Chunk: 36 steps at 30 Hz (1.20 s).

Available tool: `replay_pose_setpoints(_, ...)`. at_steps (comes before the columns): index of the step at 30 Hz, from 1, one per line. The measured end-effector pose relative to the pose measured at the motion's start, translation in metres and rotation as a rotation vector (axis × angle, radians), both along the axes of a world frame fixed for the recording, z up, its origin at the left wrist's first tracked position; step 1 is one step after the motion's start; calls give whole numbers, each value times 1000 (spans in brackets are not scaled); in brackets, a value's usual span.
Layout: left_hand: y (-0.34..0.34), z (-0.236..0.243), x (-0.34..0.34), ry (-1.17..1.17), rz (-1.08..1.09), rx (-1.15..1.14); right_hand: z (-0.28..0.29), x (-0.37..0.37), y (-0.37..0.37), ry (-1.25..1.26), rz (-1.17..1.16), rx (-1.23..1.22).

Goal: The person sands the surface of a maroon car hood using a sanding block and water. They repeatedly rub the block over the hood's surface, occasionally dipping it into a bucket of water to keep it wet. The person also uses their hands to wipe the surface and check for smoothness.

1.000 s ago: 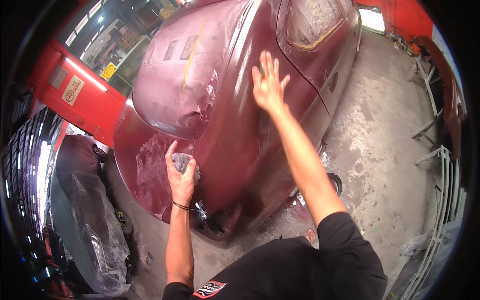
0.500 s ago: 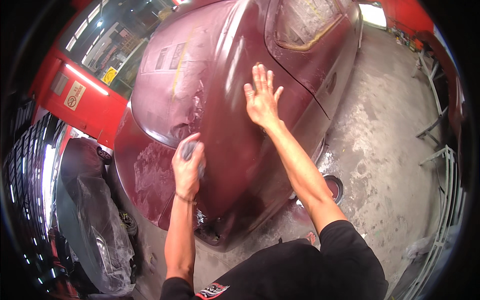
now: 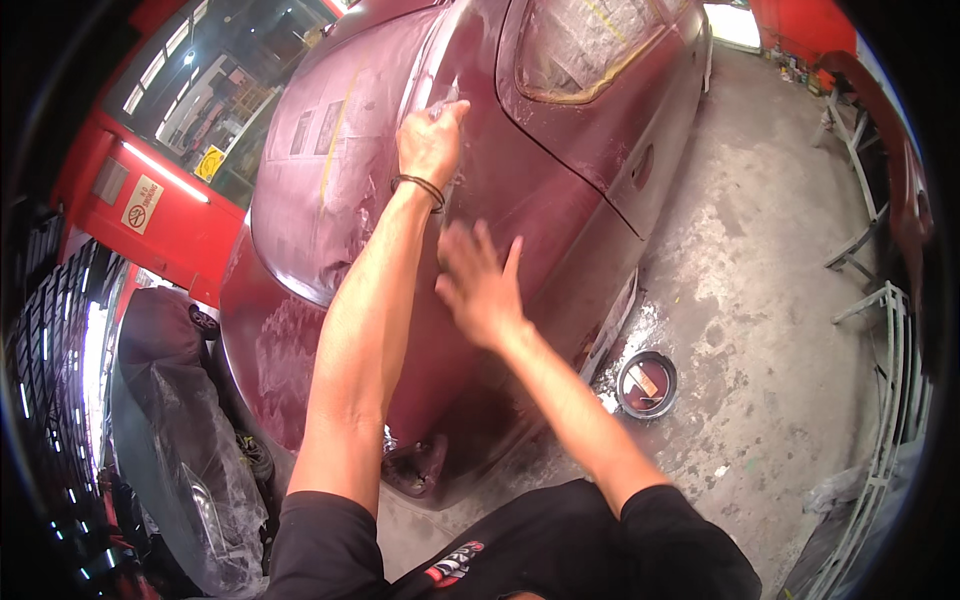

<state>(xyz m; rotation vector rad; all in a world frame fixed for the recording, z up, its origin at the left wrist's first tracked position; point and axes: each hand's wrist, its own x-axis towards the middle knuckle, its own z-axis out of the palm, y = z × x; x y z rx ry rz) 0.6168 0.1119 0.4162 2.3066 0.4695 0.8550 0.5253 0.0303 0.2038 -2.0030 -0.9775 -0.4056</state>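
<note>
A dark red car body [image 3: 560, 215] fills the middle, its paint dull and wet with pale streaks. My left hand [image 3: 430, 145] is closed on a grey cloth or pad, up beside the rear window's edge; only a sliver of the pad shows past the fingers, and its kind is unclear. The rear window [image 3: 330, 150] is covered with masking film, paper and a strip of yellow tape. Lower down, my right hand [image 3: 482, 285] is open with its fingers spread over the rear panel. It is slightly blurred, and whether it touches the paint I cannot tell.
A round tub [image 3: 647, 385] holding dark liquid and a small orange-brown block stands on the wet concrete floor [image 3: 750, 300]. Metal stands [image 3: 880, 330] line the right. At left, a dark car part under clear plastic sheeting [image 3: 205, 450] lies near a red wall [image 3: 180, 240].
My left hand has moved up and forward with the grey pad, reaching along the window edge. My right hand has come back, down and left. The tub now shows more fully.
</note>
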Motion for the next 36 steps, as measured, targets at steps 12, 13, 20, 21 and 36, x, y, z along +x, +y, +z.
replay_pose_setpoints(12, 66, -33, -34, 50, -595, 991, -44, -70, -4, 101, 55, -38)
replay_pose_setpoints(13, 68, -34, -36, 65, -588, 956, -44, -62, -13, 96, 29, -76)
replay_pose_setpoints(20, 63, -22, -9, 23, -798, 1003, -13, 151, -61, 422, -385, 89)
replay_pose_setpoints(21, 62, -23, -9, 3, -782, 987, -13, 145, -59, 352, -450, 22)
replay_pose_setpoints(36, 46, -27, -31, 140, -728, 1082, -52, 100, -54, 445, -396, 185)
